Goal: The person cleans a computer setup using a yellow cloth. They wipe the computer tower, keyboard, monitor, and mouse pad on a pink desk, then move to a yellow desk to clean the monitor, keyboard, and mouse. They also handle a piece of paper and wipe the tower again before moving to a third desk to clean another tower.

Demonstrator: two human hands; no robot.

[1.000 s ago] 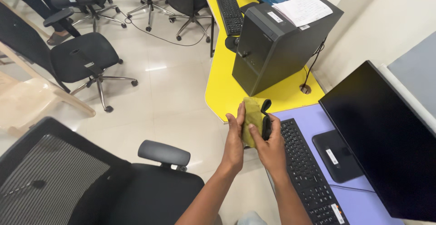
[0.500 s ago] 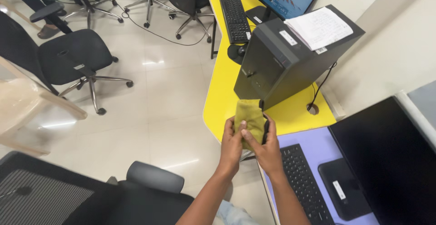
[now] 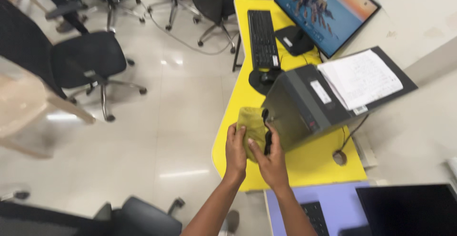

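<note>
Head view: your left hand (image 3: 236, 146) and right hand (image 3: 269, 157) keep gripping the olive cloth (image 3: 251, 124) and black object (image 3: 267, 138), frame centre. View has shifted up: they're now against the computer tower (image 3: 304, 105) on the yellow table (image 3: 285, 167).

Lit monitor screen (image 3: 323, 11) at far end of yellow desk – orange-and-blue wallpaper. White rectangular labels (image 3: 320, 91) on computer tower top. Dark monitor screen (image 3: 412, 210) at bottom right – blank.
</note>
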